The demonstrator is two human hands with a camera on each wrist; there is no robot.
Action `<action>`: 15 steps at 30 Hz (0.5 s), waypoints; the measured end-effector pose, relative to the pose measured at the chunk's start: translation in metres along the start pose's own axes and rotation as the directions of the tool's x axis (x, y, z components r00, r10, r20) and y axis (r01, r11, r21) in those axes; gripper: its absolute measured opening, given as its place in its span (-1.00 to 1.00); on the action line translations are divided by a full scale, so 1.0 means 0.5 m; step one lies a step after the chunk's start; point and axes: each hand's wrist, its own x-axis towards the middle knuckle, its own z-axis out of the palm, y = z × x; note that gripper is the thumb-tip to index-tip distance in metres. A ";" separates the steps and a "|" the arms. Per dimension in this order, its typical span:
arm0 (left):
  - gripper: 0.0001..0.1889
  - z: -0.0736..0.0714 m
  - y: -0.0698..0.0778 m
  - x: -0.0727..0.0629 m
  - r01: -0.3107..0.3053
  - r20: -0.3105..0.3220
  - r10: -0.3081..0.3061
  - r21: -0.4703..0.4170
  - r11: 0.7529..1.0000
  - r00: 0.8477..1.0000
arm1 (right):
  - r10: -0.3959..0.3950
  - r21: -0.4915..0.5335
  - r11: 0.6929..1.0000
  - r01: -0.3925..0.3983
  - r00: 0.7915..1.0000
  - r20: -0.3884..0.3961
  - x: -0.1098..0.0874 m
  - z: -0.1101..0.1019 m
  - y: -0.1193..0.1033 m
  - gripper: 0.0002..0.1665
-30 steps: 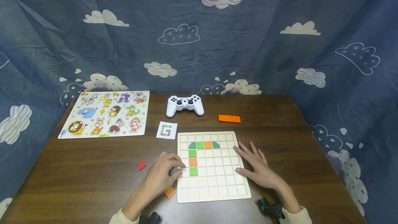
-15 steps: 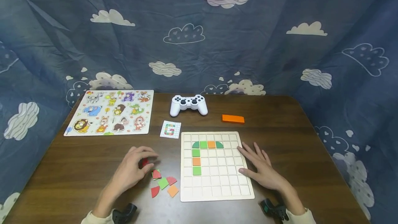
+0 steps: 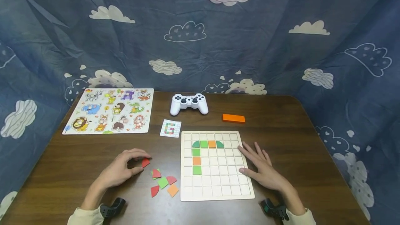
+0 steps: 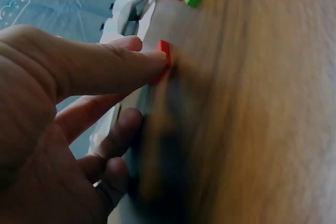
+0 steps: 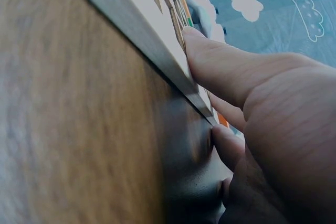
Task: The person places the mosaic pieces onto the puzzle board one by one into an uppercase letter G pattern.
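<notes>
My left hand is left of the loose tiles, thumb and index finger pinching a red quarter-circle tile at the table surface. In the left wrist view the thumb tip lies against the red tile. To its right are a red tile lying over a green one, a green square, red quarter-circles and an orange square. My right hand rests with spread fingers on the right edge of the wooden grid board. Green and orange tiles form a corner shape on the board.
A small pattern card lies behind the board's left corner. Farther back are an animal puzzle board, a white game controller and an orange block. A cloud-printed cloth hangs behind the table.
My left hand has moved left from the board's edge, uncovering the loose tiles, and its fingers have come round the red tile. The right hand stays on the board.
</notes>
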 end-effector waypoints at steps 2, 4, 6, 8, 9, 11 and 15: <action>-0.60 -0.001 -0.006 -0.001 0.006 -0.003 -0.006 0.006 1.000 1.000 | -0.004 0.001 1.000 0.004 1.000 -0.004 0.002 0.000 -0.001 -0.11; -0.62 0.000 -0.010 0.000 0.020 -0.004 -0.020 0.005 1.000 1.000 | -0.004 -0.001 1.000 0.004 1.000 -0.004 0.002 0.000 -0.001 -0.11; -0.63 0.001 -0.013 0.000 0.028 -0.007 -0.028 -0.003 1.000 1.000 | 0.001 -0.003 1.000 -0.001 1.000 0.000 0.002 0.000 -0.002 -0.11; -0.64 0.002 -0.015 0.001 0.033 -0.014 -0.033 -0.003 0.999 0.999 | 0.007 -0.003 1.000 -0.007 1.000 0.003 0.001 0.000 -0.004 -0.12; -0.64 0.002 -0.016 0.001 0.030 -0.019 -0.030 -0.005 1.000 0.999 | 0.012 -0.002 1.000 -0.012 1.000 0.005 0.000 0.000 -0.004 -0.12; -0.65 0.002 -0.016 0.002 0.025 -0.025 -0.026 -0.010 1.000 0.999 | 0.017 -0.001 1.000 -0.017 1.000 0.006 -0.001 -0.001 -0.006 -0.12; -0.68 -0.001 -0.019 0.003 0.026 -0.021 -0.026 -0.016 1.000 0.999 | 0.019 -0.001 1.000 -0.019 1.000 0.004 0.000 -0.001 -0.007 -0.12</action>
